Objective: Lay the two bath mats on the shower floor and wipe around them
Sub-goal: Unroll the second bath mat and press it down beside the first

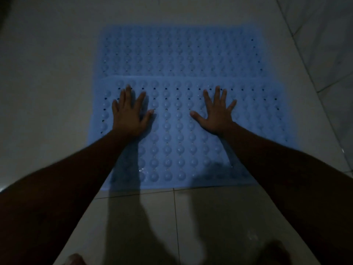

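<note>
Two light blue bath mats with rows of round bumps and small holes lie flat on the pale tiled floor. The far mat (179,52) lies behind the near mat (177,146), whose far edge overlaps it slightly. My left hand (129,111) rests palm down, fingers spread, on the left part of the near mat. My right hand (215,111) lies the same way on its right part. Neither hand holds anything. My forearms hide parts of the near mat's lower corners.
Pale floor tiles (219,217) with dark grout lines surround the mats. A wall or raised tiled edge (324,44) runs diagonally along the right. My toes (76,260) show at the bottom edge. The room is dim.
</note>
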